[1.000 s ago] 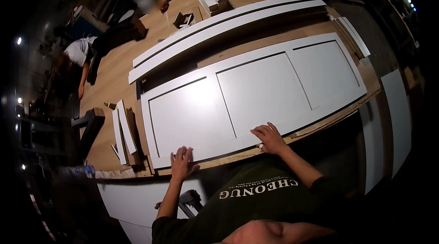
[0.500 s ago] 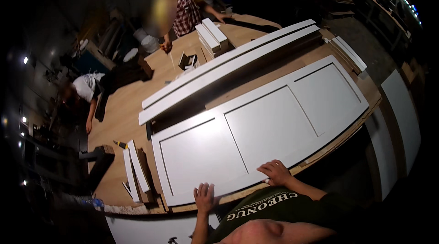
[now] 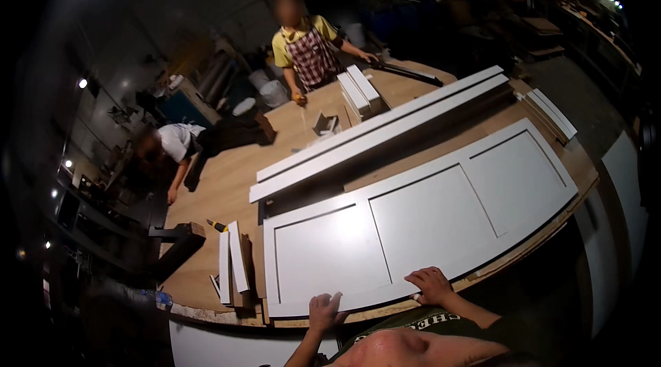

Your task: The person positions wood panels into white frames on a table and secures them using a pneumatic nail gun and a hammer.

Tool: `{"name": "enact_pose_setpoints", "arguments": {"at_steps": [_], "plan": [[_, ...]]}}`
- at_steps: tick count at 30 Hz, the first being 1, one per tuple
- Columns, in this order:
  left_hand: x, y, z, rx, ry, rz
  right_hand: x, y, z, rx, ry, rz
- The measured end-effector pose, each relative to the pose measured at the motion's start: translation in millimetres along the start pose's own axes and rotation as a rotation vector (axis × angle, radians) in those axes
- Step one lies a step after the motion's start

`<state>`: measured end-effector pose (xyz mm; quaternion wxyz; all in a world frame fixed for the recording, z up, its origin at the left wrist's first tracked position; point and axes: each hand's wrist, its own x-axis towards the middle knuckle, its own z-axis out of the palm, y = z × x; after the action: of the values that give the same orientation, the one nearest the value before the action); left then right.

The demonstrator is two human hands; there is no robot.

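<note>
A long white panel door [image 3: 420, 208] with three recessed fields lies flat on the wooden worktable. My left hand [image 3: 325, 310] rests on its near edge, close to the left corner, fingers apart. Farther right along the same edge, my right hand [image 3: 430, 286] lies with its fingers stretched over the white surface. A pale ring shows at the edge under that hand. Behind the door, two long white strips [image 3: 379, 140] run parallel to it, raised above the table.
Short white strips [image 3: 234, 264] and a yellow-black knife [image 3: 217, 225] lie left of the door. More short strips [image 3: 551, 113] sit at its far right. White blocks [image 3: 359, 91] are stacked behind. A person in a checked apron [image 3: 313, 57] and another in white [image 3: 180, 141] stand at the table [image 3: 206, 191].
The view has tilted up, so the table sits lower and farther right in it. The person in the apron shows more fully. Both my hands stay at the door's near edge.
</note>
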<state>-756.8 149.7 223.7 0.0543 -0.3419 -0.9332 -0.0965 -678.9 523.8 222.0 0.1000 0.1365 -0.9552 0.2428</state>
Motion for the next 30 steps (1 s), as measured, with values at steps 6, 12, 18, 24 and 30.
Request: {"name": "enact_pose_setpoints", "arguments": {"at_steps": [6,12,18,24,30], "plan": [[5,8,-12,-0.041,0.066,0.016,11,-19,-3,0.03,-0.026,-0.01],[-2,3,-15,0.04,0.029,0.037,6,-18,10,0.032,-0.029,-0.037],[2,-6,0,0.063,0.034,0.022,13,-9,15,-0.012,-0.075,-0.078],[3,-13,5,0.119,0.025,0.0,1,-21,19,-0.013,-0.119,-0.031],[-31,-18,15,0.066,0.052,-0.095,25,-26,15,0.059,-0.174,0.013]]}}
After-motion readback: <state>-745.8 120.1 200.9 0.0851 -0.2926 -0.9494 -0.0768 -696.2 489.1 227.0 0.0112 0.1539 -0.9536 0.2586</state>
